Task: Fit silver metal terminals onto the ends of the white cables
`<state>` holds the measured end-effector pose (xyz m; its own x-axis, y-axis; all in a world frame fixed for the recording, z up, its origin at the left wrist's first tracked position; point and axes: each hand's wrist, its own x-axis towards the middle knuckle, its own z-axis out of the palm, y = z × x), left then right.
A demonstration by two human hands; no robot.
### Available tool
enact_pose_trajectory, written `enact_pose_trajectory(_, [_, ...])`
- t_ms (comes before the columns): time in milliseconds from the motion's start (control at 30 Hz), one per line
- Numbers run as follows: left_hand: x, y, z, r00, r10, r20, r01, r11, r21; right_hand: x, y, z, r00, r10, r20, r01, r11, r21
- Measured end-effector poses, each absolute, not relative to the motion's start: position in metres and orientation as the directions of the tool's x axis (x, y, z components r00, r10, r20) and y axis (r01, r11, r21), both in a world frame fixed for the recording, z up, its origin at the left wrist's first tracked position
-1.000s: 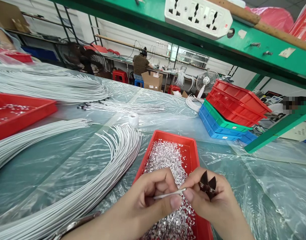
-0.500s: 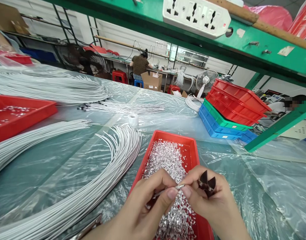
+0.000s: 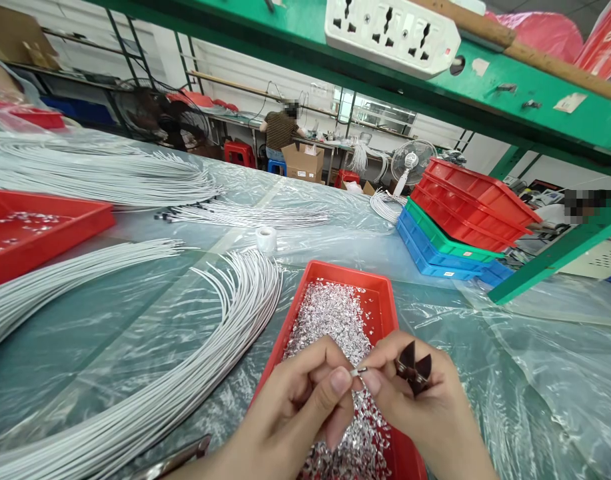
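My left hand [image 3: 290,417] pinches the end of a thin white cable [image 3: 354,373] between thumb and forefinger. My right hand [image 3: 425,407] meets it fingertip to fingertip and pinches a small silver terminal at the cable tip, with dark cutter jaws [image 3: 413,366] sticking up from its palm. Both hands hover over a red tray [image 3: 380,293] heaped with small silver terminals [image 3: 330,317]. A curved bundle of white cables [image 3: 220,333] lies just left of the tray on the plastic-covered table.
More white cable bundles [image 3: 110,177] and a second red tray [image 3: 45,230] lie to the left. Stacked red, green and blue bins [image 3: 460,223] stand at right. A tape roll [image 3: 266,239] sits mid-table. A green shelf with a power strip [image 3: 390,30] hangs overhead. A person works far behind.
My left hand has slid along the cable toward my right hand, so less of the cable shows between the fingertips. The hands have closed together over the tray.
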<state>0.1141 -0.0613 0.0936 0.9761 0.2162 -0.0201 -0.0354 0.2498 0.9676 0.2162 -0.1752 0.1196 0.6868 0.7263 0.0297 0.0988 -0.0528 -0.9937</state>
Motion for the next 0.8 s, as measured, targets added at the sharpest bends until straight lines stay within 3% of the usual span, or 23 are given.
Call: enact_pose_trajectory(800, [0.1144, -0.0565, 0.0958, 0.987, 0.144, -0.077, 0.007, 0.431, 0.902, 0.2151, -0.1750, 0.1212, 0.708, 0.702, 0.076, 0.163, -0.058, -0.985])
